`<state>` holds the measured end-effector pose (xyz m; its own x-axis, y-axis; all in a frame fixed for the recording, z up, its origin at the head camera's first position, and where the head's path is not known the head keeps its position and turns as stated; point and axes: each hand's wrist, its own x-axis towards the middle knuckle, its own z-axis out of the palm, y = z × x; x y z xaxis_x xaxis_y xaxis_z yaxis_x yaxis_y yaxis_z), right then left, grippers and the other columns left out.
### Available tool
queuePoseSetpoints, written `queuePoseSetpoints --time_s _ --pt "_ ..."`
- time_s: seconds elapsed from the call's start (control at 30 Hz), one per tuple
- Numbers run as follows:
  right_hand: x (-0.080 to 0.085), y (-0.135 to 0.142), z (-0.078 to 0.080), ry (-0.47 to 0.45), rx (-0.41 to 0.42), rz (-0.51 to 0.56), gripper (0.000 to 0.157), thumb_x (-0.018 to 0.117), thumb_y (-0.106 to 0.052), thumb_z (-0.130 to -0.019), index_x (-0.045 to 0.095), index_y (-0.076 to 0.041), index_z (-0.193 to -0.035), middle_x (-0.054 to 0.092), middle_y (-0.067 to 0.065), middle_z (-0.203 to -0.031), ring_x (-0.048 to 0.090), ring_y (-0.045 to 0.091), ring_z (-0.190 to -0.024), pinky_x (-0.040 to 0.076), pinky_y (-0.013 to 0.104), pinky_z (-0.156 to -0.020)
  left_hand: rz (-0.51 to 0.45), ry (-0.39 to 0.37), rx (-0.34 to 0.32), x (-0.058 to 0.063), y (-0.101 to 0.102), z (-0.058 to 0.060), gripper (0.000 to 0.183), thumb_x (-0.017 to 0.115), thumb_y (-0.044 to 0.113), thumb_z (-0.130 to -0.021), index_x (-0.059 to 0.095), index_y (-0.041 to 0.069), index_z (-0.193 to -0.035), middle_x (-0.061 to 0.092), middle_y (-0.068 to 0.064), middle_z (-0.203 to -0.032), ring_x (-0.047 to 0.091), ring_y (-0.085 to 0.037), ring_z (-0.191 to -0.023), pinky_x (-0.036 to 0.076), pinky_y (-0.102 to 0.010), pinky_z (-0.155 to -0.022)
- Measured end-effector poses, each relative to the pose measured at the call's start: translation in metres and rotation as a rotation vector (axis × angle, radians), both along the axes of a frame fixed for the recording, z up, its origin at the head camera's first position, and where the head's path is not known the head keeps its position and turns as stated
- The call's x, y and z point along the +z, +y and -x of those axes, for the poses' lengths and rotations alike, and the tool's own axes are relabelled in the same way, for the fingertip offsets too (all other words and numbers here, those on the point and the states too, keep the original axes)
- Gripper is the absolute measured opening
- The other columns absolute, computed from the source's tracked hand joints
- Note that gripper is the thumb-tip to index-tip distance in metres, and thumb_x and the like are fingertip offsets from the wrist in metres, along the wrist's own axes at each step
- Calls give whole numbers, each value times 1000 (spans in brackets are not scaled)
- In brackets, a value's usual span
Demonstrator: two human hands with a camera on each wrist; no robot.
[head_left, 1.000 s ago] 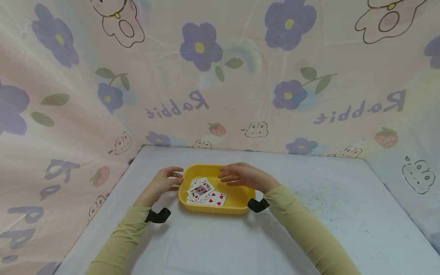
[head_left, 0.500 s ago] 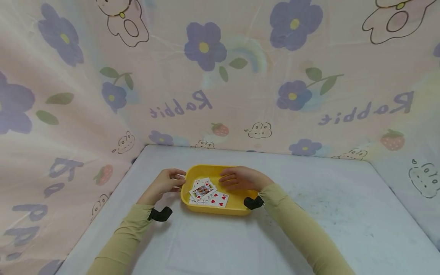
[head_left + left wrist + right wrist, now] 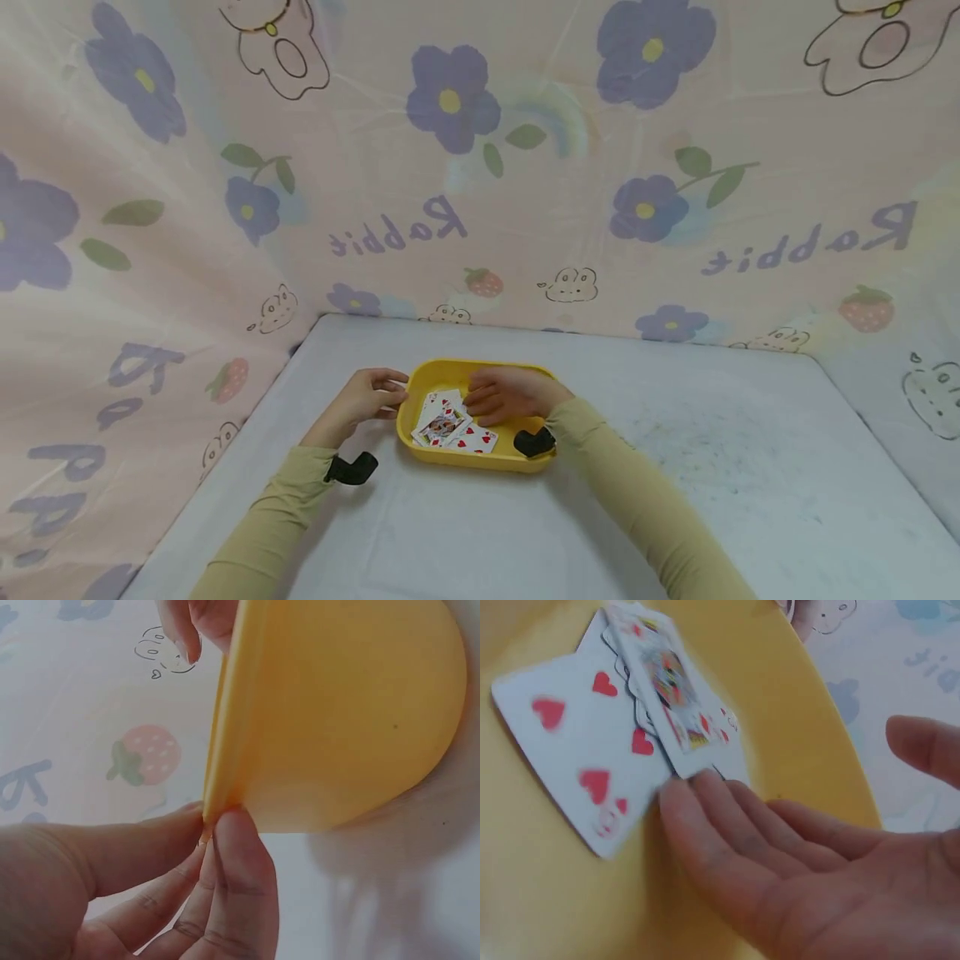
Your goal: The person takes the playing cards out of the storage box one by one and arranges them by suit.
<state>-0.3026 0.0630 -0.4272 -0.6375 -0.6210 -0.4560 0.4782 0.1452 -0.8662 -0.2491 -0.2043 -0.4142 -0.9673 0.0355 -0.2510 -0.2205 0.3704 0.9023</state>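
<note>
A yellow plastic tray (image 3: 480, 460) holds a loose pile of playing cards (image 3: 442, 425). My left hand (image 3: 365, 400) is at its left end; in the left wrist view the thumb and forefinger pinch the rim of the tray (image 3: 352, 712). Inside the tray, my right hand (image 3: 513, 394) reaches over the pile from the right. The right wrist view shows that hand (image 3: 802, 877) with fingers extended together and thumb apart, fingertips right at the edge of a red-suited face card (image 3: 667, 682). Beside it lies a hearts card (image 3: 562, 735), face up.
The tray stands on a table covered in white cloth (image 3: 450, 533). Behind it and to the left hangs a printed curtain (image 3: 360, 167) with flowers and rabbits. A black bent piece (image 3: 352, 468) is strapped at the left wrist, another (image 3: 534, 443) at the right.
My right hand has moved left and lower, from above the tray's right half to the cards. The face card on the pile has shifted slightly toward the front. My left hand stays at the rim.
</note>
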Motion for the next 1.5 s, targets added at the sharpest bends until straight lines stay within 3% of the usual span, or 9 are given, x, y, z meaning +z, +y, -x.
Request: queuePoseSetpoints --time_s 0.23,0.5,0.93,1.33,1.5 --pt "-3 -5 -2 3 14 -19 51 48 -28 -100 40 10 -132 51 26 -129 57 35 -109 47 47 -92 -4 5 -3 0 0 -1 32 65 5 -90 59 -1 -121 62 -14 -99 62 -18 -73 56 -32 -67" --pt "-2 -6 -1 124 170 -158 32 59 -3 -94 56 9 -123 66 17 -102 62 19 -77 52 26 -71 5 2 5 -3 0 -3 33 65 6 -90 59 -1 -122 61 -14 -97 61 -18 -72 56 -34 -68" --pt "8 -20 -10 212 200 -277 26 59 1 -90 63 2 -116 66 14 -87 58 18 -68 50 25 -64 25 4 0 -1 1 -3 32 65 5 -91 59 -1 -122 62 -14 -98 61 -18 -72 56 -32 -67" --pt "19 -12 -7 309 78 -387 20 63 -2 -87 64 1 -107 67 14 -89 65 19 -70 55 30 -69 8 0 -4 1 2 -2 32 65 5 -90 59 -2 -121 62 -14 -97 62 -18 -73 56 -33 -66" --pt "26 4 -5 302 19 -352 20 65 -7 -88 63 0 -107 67 14 -91 67 21 -73 54 37 -77 3 -15 -17 2 0 -2 34 66 4 -89 58 -3 -121 62 -15 -98 63 -20 -78 56 -33 -68"
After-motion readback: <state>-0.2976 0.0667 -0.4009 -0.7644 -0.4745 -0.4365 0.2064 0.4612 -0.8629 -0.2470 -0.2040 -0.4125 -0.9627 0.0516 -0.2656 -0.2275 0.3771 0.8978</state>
